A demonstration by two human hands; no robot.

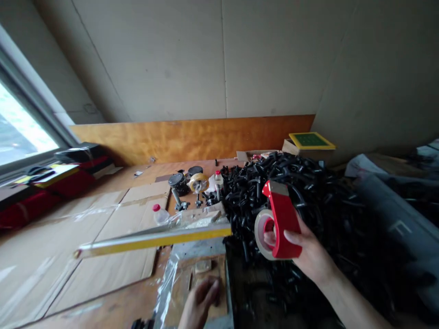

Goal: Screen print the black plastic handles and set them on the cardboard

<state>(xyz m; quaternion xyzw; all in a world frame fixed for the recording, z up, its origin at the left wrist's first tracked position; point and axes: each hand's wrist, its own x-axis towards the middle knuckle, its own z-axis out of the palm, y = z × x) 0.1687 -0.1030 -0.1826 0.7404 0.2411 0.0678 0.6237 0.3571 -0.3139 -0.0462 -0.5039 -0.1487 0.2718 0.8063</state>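
Observation:
My right hand [310,249] grips a red tape dispenser [283,219], raised in front of the black heap. A roll of tape [259,235] sits on it, and some of my fingers reach through the red core. Low in the middle, my left hand [202,297] is closed with its fingers curled, above a brown wooden board [174,299]. Something dark shows by its fingertips, too blurred to name. A small block [203,266] lies on the board just beyond that hand. Clear plastic film [166,285] runs along the board's left side.
A large pile of black curved parts [288,169] fills the right side. Flattened cardboard [113,224] covers the left of the table, crossed by a yellow-edged bar [154,240]. Behind stand a tape roll [198,182], a black canister [178,183] and a red-capped bottle [160,214].

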